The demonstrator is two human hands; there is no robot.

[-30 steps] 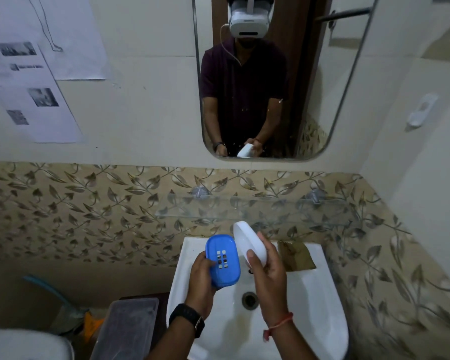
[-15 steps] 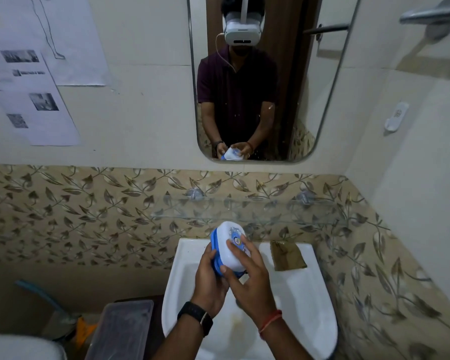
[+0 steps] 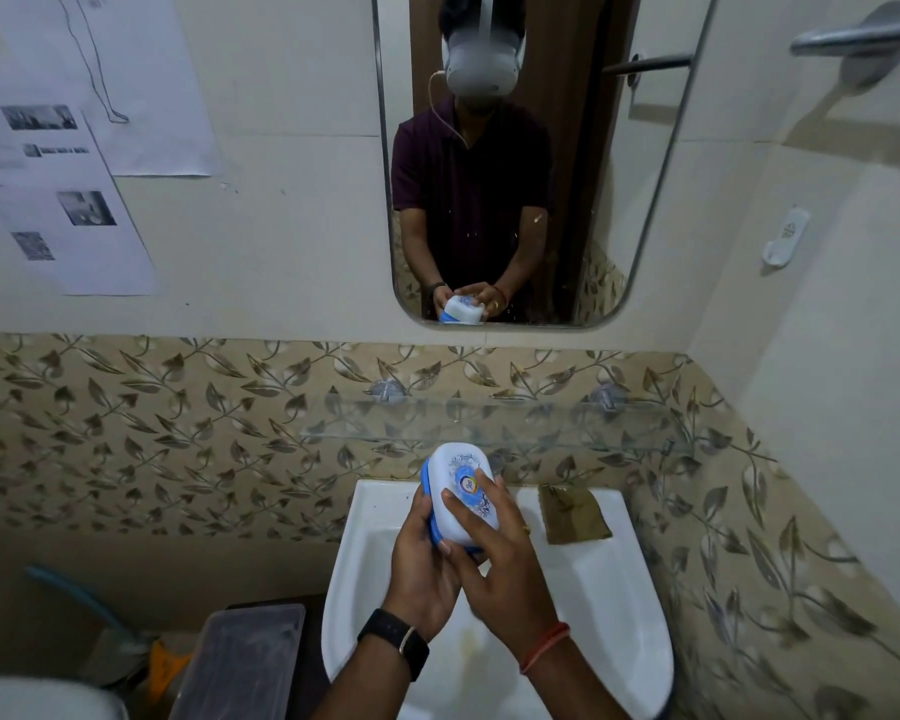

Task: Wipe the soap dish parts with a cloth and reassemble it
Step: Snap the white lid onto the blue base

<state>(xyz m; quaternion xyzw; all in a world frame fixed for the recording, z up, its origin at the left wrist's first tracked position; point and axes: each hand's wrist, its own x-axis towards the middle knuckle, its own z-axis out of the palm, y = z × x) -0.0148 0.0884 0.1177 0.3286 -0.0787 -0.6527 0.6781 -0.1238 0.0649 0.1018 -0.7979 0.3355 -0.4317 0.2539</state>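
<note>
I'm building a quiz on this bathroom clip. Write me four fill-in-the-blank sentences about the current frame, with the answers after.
1. The soap dish has a white lid and a ____ base.
2. Both hands hold it above the white ____.
3. The left hand has a black ____ on its wrist.
4. The brown cloth lies on the sink's back ____ corner.

Answers: blue; sink; watch; right

No text can be read with certainty. The white lid of the soap dish carries a round coloured emblem, its lettering too small to make out. The paper sheets taped to the wall show printed lines and small photographs, all blurred. The wall hook bears an unreadable mark.
</note>
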